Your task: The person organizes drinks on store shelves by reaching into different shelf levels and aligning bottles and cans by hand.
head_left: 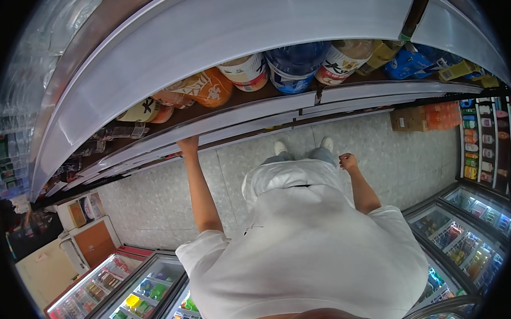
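Observation:
My left hand (188, 144) reaches forward to the front edge of a lower shelf (212, 123). Its fingers are hidden by that edge, so what they touch does not show. Out to the side, over the floor, my right hand (348, 161) hangs with its fingers curled in and nothing visible in them. On the shelf above my left hand stand an orange bottle (213, 87), a white-labelled bottle (245, 72), a large blue-labelled bottle (295, 65) and another white-labelled bottle (343, 61).
A wide upper shelf edge (243, 32) curves across the top. Blue packs (408, 63) lie at its right. A cardboard box (409, 119) and orange packs (443, 115) sit on the tiled floor (232, 187). Glass-door coolers (461, 240) stand behind me, and a stocked rack (486, 139) at right.

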`<state>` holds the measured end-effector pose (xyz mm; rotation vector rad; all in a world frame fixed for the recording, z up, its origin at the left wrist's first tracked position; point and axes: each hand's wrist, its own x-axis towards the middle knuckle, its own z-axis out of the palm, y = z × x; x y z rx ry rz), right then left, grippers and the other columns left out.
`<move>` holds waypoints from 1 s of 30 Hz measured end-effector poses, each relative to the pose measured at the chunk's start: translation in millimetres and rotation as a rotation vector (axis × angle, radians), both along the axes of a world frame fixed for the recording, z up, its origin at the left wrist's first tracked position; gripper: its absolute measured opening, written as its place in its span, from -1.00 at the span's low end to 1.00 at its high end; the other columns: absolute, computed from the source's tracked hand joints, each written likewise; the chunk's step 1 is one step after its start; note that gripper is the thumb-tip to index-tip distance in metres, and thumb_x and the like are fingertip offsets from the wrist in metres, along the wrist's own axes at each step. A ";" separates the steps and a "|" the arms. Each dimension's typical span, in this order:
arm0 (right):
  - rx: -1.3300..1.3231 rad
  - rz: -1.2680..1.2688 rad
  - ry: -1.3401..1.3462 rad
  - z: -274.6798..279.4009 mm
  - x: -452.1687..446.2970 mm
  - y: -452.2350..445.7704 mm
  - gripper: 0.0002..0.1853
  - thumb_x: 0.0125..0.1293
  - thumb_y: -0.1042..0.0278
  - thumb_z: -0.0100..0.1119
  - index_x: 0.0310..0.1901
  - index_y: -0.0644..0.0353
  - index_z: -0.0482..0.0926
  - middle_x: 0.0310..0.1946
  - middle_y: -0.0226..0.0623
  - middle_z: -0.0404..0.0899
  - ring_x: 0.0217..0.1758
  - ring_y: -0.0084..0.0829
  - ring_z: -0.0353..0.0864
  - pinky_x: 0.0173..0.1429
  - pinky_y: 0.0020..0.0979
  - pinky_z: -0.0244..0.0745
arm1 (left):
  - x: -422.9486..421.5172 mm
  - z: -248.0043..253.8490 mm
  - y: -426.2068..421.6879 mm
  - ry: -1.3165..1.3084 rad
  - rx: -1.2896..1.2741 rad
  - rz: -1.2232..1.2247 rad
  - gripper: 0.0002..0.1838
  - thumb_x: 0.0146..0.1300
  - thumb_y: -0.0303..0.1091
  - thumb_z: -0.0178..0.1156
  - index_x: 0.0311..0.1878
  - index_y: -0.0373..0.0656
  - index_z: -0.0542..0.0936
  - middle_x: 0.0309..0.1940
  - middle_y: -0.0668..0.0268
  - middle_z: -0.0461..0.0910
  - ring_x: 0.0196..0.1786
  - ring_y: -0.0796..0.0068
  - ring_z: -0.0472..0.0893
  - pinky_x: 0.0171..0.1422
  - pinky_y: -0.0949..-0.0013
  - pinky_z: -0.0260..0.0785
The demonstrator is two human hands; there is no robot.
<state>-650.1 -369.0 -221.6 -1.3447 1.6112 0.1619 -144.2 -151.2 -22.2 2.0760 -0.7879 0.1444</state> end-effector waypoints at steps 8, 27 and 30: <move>0.007 0.006 -0.094 0.9 24.2 0.0 -0.83 0.17 0.32 0.07 -0.26 0.20 0.53 -0.56 -0.24 0.57 -0.59 -0.49 0.55 -0.55 -0.44 0.47 | -38.2 33.2 -16.2 -0.581 0.053 0.235 -0.70 0.00 -0.49 0.18 -0.13 -0.28 0.53 -0.36 0.15 0.56 -0.29 -0.02 0.50 -0.09 0.19 0.36; 0.012 0.084 -0.146 13.0 -59.3 -52.1 -0.77 0.13 0.30 0.11 -0.24 0.27 0.51 -0.54 -0.24 0.56 -0.61 -0.47 0.54 -0.57 -0.42 0.47 | -261.5 198.1 -144.1 0.667 -0.768 -1.112 -0.74 0.28 -0.21 0.02 -0.36 -0.24 0.45 -0.41 0.17 0.51 -0.31 0.36 0.49 -0.19 0.35 0.35; -0.020 0.014 -0.110 16.6 -90.6 -55.4 -0.81 0.19 0.31 0.06 -0.28 0.25 0.52 -0.51 -0.27 0.57 -0.55 -0.49 0.55 -0.48 -0.49 0.48 | -306.1 243.9 -180.1 0.548 -0.786 -1.541 -0.37 0.32 0.19 -0.34 -0.22 -0.25 0.47 -0.32 0.06 0.53 -0.22 0.18 0.51 -0.17 0.28 0.38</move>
